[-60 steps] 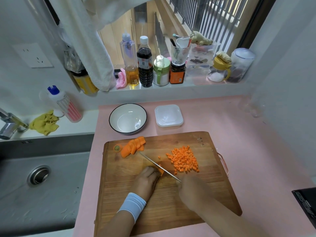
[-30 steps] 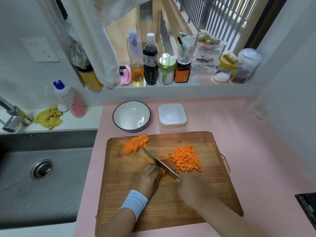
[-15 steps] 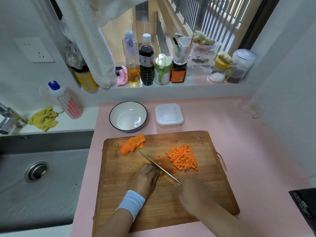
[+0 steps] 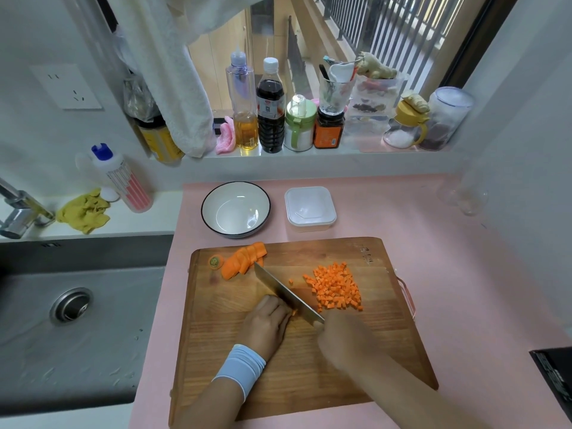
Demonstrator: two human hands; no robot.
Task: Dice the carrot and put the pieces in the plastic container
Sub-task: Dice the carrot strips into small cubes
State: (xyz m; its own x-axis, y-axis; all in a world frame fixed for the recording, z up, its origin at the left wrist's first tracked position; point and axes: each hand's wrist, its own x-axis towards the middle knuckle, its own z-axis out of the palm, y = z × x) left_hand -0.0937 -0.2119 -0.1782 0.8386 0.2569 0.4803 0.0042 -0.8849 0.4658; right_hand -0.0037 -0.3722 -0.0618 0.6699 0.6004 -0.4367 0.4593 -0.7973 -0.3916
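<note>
Knife is gripped in closed right hand, blade running diagonally up-left, flush against left hand curled over a small carrot piece mid-board; diced pile lies right, plastic container empty beyond.

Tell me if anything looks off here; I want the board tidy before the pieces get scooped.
Little stands out. One carrot cube lies apart from the diced pile, beside the knife. The plastic container is shut, with no pieces in it yet. The cutting board sits slightly askew on the counter.
</note>
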